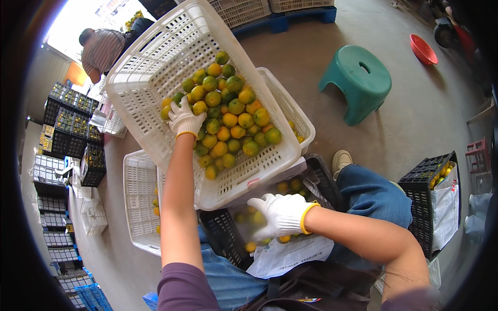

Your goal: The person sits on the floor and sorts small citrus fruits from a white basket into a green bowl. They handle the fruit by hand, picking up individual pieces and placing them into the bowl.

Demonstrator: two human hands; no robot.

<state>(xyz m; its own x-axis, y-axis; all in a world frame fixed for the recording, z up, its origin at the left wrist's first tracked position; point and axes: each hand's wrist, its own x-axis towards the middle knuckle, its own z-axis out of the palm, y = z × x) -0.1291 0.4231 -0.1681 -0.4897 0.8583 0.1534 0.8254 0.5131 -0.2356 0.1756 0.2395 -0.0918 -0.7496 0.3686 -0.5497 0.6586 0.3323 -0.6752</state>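
A large white perforated plastic crate leans tilted in front of me, with many green and orange citrus fruits gathered in its lower part. My left hand, in a white knit glove with a yellow cuff, touches the fruits at their left side; whether it grips one is hidden. Below, a black plastic crate lined with printed paper stands between my knees and holds more citrus. My gloved right hand is over this crate, slightly blurred, thumb apart from the fingers; its palm side is hidden.
White crates with citrus stand left and behind the tilted one. A green plastic stool and a red basin are on the floor. At right stands a black crate of citrus. A person bends at upper left, near stacked crates.
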